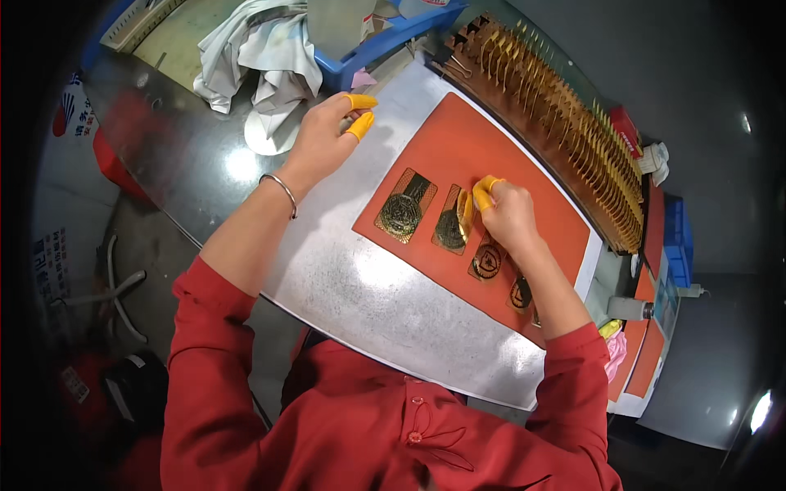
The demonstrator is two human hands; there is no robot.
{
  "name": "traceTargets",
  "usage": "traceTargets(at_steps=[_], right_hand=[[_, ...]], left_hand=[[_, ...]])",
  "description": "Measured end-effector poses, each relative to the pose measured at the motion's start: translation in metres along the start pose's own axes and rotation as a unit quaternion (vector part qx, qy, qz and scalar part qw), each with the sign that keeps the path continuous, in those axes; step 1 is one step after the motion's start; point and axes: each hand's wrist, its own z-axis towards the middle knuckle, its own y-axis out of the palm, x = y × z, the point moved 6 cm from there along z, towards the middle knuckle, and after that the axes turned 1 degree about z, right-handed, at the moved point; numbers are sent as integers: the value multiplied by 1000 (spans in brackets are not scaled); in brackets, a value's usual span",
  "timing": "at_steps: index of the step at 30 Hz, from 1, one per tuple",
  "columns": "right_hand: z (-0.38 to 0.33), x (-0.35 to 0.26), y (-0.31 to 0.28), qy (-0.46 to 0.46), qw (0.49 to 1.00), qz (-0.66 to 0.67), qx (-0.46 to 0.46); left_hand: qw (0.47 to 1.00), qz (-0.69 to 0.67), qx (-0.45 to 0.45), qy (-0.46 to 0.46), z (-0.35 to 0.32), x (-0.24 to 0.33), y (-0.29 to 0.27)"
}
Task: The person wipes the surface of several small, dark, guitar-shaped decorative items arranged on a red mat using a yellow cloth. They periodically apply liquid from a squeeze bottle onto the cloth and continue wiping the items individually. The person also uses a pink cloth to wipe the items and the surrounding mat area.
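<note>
An orange-red mat (458, 131) lies on the white-covered tabletop. On it is a slanting row of several flat gold-and-black plates with round ornate patterns. The leftmost patterned plate (401, 211) lies apart from both hands. Yellow finger cots cover the thumb and forefinger of each hand. My right hand (509, 214) pinches a thin, shiny gold piece (467, 214), tilted up at the edge of the second plate (449, 229). My right wrist partly hides the plates further right. My left hand (327, 135) hovers left of the mat, thumb and forefinger apart, with nothing visible between them.
A brown slotted rack (557, 123) full of upright gold pieces runs along the mat's far right side. White cloths (266, 57) and a blue bin (372, 57) stand at the back left. A bottle (629, 308) and a pink cloth (616, 352) are at the right.
</note>
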Motion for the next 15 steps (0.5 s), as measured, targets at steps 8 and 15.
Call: traceTargets(at_steps=[8, 15], right_hand=[[5, -6, 5, 2, 1000, 22, -10], [-50, -75, 22, -221, 971, 84, -44]], left_hand=[[999, 40, -15, 23, 0, 3, 3], [999, 18, 21, 47, -2, -1, -1]])
